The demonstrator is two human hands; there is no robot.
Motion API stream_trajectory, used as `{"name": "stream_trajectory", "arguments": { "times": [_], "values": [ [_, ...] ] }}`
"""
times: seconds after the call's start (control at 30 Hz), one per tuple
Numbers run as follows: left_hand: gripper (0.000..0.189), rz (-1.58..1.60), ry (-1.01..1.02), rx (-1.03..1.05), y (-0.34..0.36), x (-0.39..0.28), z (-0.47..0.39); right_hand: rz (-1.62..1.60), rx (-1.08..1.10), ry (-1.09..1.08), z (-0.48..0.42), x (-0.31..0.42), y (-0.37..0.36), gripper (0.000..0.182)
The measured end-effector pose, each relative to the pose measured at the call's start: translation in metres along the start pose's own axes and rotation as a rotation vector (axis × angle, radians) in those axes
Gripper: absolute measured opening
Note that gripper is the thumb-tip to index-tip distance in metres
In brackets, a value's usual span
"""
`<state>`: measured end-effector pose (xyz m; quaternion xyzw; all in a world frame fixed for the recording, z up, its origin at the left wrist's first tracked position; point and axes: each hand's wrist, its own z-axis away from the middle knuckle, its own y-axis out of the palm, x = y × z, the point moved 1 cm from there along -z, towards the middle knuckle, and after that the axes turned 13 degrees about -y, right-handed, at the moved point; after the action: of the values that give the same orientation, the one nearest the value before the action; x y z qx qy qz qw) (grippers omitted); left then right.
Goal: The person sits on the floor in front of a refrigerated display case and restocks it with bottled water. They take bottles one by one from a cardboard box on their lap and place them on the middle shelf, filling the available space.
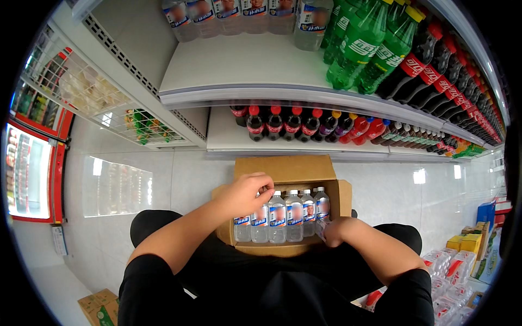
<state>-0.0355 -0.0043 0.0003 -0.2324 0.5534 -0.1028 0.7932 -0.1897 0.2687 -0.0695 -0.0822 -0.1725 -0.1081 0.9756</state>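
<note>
An open cardboard carton stands on the floor between my knees, its flaps folded outward. Clear plastic bottles with white caps and blue-and-white labels stand upright inside it in rows. My left hand is over the carton's left part, fingers curled beside the bottle caps; whether they touch a cap is hidden. At the carton's right front corner, my right hand is closed around a tilted clear bottle, mostly covered by the fingers.
Ahead rises a white shelf unit with matching bottles, green soda bottles and cola bottles. Small soda bottles line its bottom shelf. Shrink-wrapped bottle packs sit at right. Another carton is at lower left.
</note>
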Motion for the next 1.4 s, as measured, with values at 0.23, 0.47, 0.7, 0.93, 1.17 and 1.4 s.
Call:
{"name": "stream_trajectory", "arguments": {
  "times": [0.23,0.47,0.7,0.93,1.17,1.4],
  "values": [
    [0.02,0.262,-0.416,0.47,0.012,-0.015,0.002,-0.014,-0.184,0.001,0.043,0.02,-0.032,0.037],
    [0.068,0.194,-0.035,0.48,0.048,-0.009,0.006,0.197,-0.647,-0.136,0.102,0.065,-0.054,0.028],
    [0.087,0.024,-0.079,0.439,0.056,-0.011,0.006,-0.396,-0.74,-0.624,0.178,0.044,-0.098,0.015],
    [0.081,0.39,-0.128,0.757,0.04,-0.035,0.008,-1.072,-0.839,-0.864,0.186,0.019,-0.099,0.028],
    [0.079,0.757,-0.153,0.48,-0.008,-0.025,0.03,-1.184,-1.238,-0.777,0.184,0.004,-0.099,0.024],
    [0.049,0.748,0.104,-0.182,-0.112,-0.086,-0.022,-1.183,-1.463,-0.669,0.181,-0.015,-0.106,0.017]
  ]
}}
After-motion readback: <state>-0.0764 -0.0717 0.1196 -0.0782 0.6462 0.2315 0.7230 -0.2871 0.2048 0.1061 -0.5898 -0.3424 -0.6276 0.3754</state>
